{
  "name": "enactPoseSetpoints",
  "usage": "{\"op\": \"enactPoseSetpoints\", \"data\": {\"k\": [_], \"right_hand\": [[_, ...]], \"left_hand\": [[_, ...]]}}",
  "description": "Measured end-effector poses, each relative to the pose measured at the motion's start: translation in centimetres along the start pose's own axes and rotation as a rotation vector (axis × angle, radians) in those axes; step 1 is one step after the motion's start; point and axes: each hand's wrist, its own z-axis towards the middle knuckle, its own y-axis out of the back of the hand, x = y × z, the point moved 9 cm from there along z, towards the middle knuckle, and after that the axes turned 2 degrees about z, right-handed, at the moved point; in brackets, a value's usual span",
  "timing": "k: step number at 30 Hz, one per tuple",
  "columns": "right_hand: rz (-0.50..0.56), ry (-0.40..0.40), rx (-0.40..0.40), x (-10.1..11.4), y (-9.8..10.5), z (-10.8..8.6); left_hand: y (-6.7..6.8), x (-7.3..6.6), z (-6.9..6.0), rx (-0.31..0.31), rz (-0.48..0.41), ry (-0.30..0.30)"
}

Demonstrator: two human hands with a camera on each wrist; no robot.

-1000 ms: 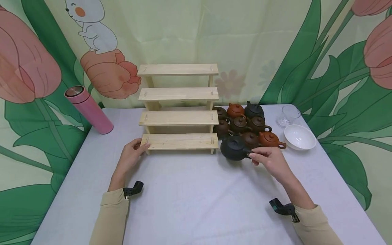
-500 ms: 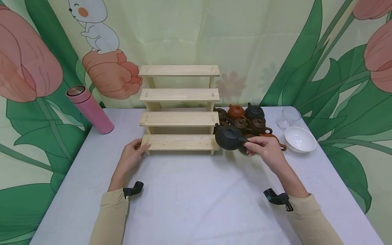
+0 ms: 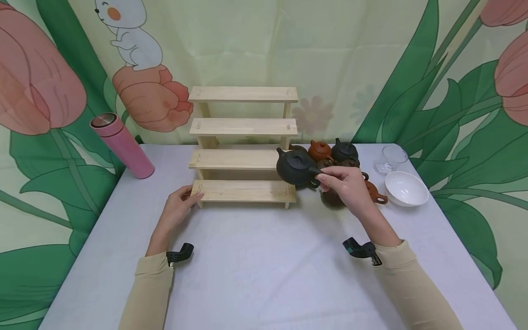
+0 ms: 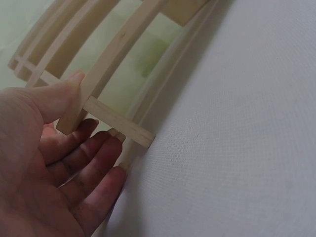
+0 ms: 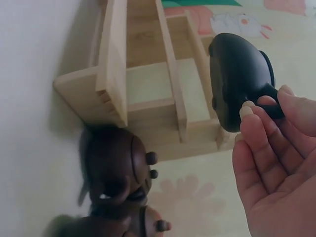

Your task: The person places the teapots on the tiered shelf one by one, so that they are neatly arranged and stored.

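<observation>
My right hand (image 3: pixel 344 187) pinches the handle of a black teapot (image 3: pixel 296 166) and holds it in the air by the right end of the wooden stand's lower steps. In the right wrist view the teapot (image 5: pixel 237 81) hangs clear of the wood, thumb and fingers on its handle. The four-step wooden stand (image 3: pixel 243 190) has bare steps. At the left end of its lowest step is my left hand (image 3: pixel 176 211); the left wrist view shows its thumb on top of the board (image 4: pixel 123 47) and fingers curled beneath. Brown, black and orange teapots (image 3: pixel 319 150) cluster right of the stand, partly hidden by my right hand.
A white bowl (image 3: pixel 407 188) and a clear glass cup (image 3: pixel 392 158) stand at the right of the table (image 3: pixel 255 270). On the left is a pink thermos flask (image 3: pixel 123 146). A printed cloth (image 3: pixel 247 46) hangs behind the table.
My right hand has lifted the black teapot up and to the left, from in front of the teapot cluster to the stand's right end. My left hand stays on the lowest step.
</observation>
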Motion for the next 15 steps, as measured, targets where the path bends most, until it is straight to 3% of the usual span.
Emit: {"op": "enactPoseSetpoints", "data": {"k": [8,15], "right_hand": [[-0.040,0.061,-0.001,2.7,-0.9,2.5],[0.017,0.096,-0.024,4.9,-1.9,5.1]], "left_hand": [[-0.2,0.3,0.1,0.010,-0.022,-0.004],[0.1,0.0,0.1,0.000,-0.019,-0.014]]}}
